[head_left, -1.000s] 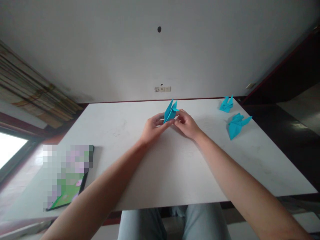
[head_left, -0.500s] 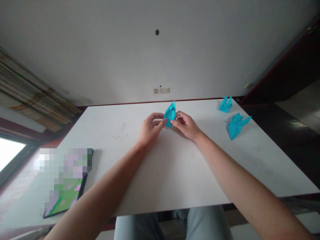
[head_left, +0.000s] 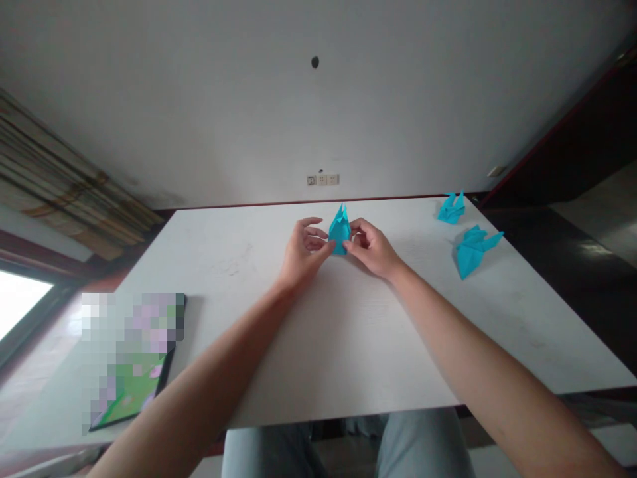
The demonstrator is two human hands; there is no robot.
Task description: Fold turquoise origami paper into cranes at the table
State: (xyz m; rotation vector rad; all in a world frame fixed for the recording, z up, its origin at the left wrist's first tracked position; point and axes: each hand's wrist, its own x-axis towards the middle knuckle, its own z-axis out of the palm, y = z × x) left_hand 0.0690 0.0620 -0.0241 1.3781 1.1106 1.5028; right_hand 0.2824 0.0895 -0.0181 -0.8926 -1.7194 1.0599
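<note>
A small blue folded paper figure (head_left: pixel 340 230) stands upright between my two hands over the far middle of the white table (head_left: pixel 323 332). My left hand (head_left: pixel 302 253) pinches its left side with thumb and fingers. My right hand (head_left: pixel 371 249) pinches its right side, fingers curled. Two points of the paper stick up above my fingers.
Two other blue folded paper figures lie at the far right of the table, one (head_left: pixel 451 208) near the back edge and a larger one (head_left: pixel 472 249) in front of it. A tablet (head_left: pixel 130 372) with a lit screen lies at the near left. My knees show below the table's front edge.
The paper figure has turned from leaning right to standing upright and now looks narrower between my fingers. Both hands stayed in place, shifting their pinch slightly.
</note>
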